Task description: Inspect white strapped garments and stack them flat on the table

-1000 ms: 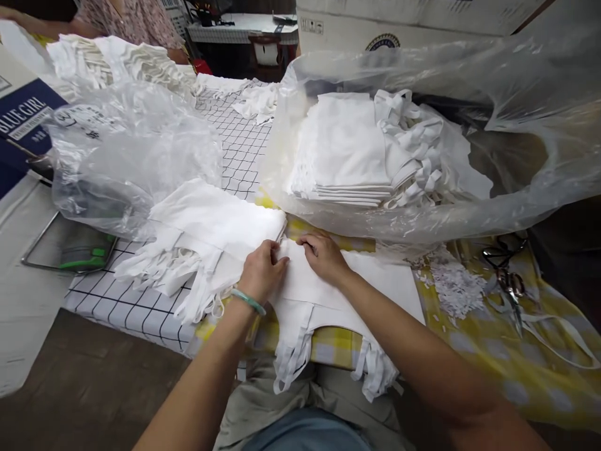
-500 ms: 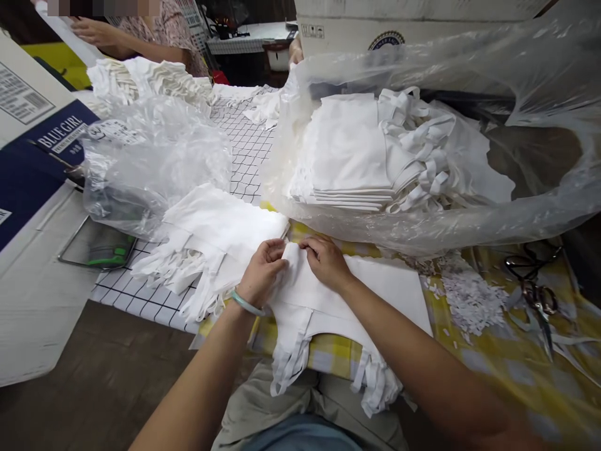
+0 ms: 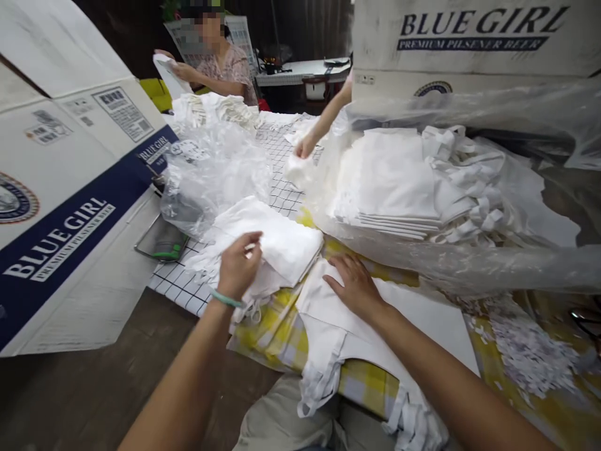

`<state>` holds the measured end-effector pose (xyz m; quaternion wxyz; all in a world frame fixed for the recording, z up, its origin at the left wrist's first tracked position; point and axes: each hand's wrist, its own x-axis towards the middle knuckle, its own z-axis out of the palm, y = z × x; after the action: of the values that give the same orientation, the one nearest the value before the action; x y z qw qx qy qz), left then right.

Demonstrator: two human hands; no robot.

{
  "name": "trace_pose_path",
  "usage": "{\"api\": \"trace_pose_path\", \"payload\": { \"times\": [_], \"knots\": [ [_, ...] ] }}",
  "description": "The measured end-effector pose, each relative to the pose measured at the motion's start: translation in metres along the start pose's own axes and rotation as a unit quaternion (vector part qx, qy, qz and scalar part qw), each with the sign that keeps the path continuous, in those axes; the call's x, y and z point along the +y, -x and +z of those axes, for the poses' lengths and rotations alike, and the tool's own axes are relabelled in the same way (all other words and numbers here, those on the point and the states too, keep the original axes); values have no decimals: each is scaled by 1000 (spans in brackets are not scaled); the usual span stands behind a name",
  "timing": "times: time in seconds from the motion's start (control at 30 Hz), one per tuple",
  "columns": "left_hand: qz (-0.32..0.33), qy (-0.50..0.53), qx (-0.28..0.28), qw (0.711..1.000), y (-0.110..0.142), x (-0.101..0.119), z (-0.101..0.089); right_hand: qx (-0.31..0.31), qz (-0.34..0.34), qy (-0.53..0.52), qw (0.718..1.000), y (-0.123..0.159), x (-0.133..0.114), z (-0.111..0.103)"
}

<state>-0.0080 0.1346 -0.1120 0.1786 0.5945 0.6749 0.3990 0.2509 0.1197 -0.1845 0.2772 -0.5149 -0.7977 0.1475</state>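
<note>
My right hand (image 3: 355, 287) rests with fingers stretched on a stack of white cloth bags (image 3: 323, 297). Their looped straps (image 3: 323, 379) hang over the table's near edge, by my lap. To the left, my left hand (image 3: 240, 266) hovers over or touches a second pile of white cloth bags (image 3: 282, 241). Its fingers are bent, with a gap between thumb and forefinger, and I see no cloth gripped there. The top cloth of that pile lies slanted, partly hidden by the hand.
A clear plastic bag (image 3: 469, 263) holds stacked white bags (image 3: 394, 181). Crumpled plastic (image 3: 225, 169), a Blue Girl carton (image 3: 70, 207) and a green-edged item (image 3: 166, 250) stand left. Scraps (image 3: 535, 351) lie right. One co-worker's hand (image 3: 306, 147) touches white cloth; another person (image 3: 225, 75) holds cloth.
My left hand has let go of the cloth edge and moved left over the other pile. My right hand has flattened on the stack. The view has swung left; a co-worker's arm reaches in.
</note>
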Motion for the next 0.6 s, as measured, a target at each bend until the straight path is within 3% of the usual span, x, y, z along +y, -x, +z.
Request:
{"api": "trace_pose_path", "payload": {
  "times": [0.07,0.13,0.23,0.37,0.47,0.53,0.6],
  "knots": [
    [-7,-104,47,993,-42,-27,-32,-3,10,-7,1000,-6,-3,-1],
    [-19,-132,50,990,-79,-52,-54,8,36,-9,999,-14,-12,-3],
    [-18,-131,33,991,-118,-73,-61,18,69,10,997,-28,-35,-2],
    [13,-70,1,997,-152,-63,-30,19,28,10,999,-64,-68,13],
    [15,-15,-14,1000,-172,-42,6,38,11,-10,999,-121,-76,32],
    [2,13,-23,1000,-180,-30,27,62,57,-18,996,-170,-71,46],
    [-18,41,-41,998,-181,-26,42,97,149,-16,984,-216,-59,58]
  ]
}}
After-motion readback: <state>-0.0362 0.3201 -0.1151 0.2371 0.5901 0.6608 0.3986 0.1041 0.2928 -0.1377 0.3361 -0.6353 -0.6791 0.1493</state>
